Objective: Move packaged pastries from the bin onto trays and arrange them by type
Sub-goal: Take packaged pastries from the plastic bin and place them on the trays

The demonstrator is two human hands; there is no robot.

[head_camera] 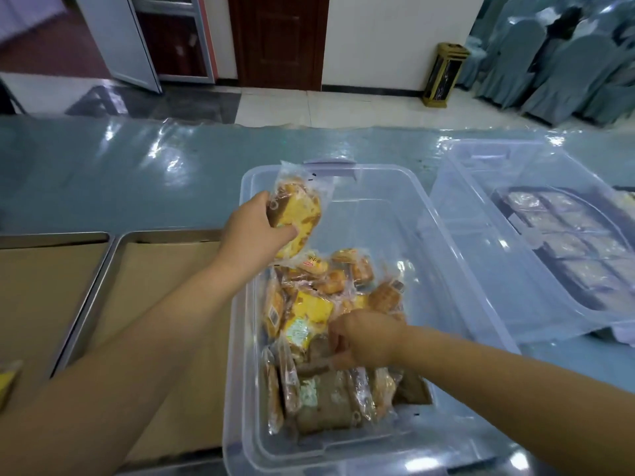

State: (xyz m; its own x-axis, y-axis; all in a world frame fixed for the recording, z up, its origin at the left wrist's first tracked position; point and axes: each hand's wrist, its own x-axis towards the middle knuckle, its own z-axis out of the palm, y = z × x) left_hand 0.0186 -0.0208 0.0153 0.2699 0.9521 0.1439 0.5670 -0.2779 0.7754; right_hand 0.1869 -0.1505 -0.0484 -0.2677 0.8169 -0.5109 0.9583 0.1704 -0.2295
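A clear plastic bin (405, 214) stands in the middle of the table with several packaged pastries (319, 304) heaped in its near left part. My left hand (251, 231) is raised over the bin's left rim, shut on a yellow sliced-cake packet (299, 214) in clear wrap. My right hand (364, 341) is down inside the bin, its fingers pinching a brown pastry packet (316, 364) on the pile. Left of the bin lie two metal trays lined with brown paper, the nearer tray (161, 269) and the farther left tray (44, 269).
The bin's clear lid (515, 255) leans to the right over a dark tray of wrapped pastries (563, 242). A yellow packet corner (8, 379) shows at the left edge. The table (137, 180) has a shiny blue-green cover. Covered chairs (563, 63) and a gold waste bin (443, 75) stand beyond.
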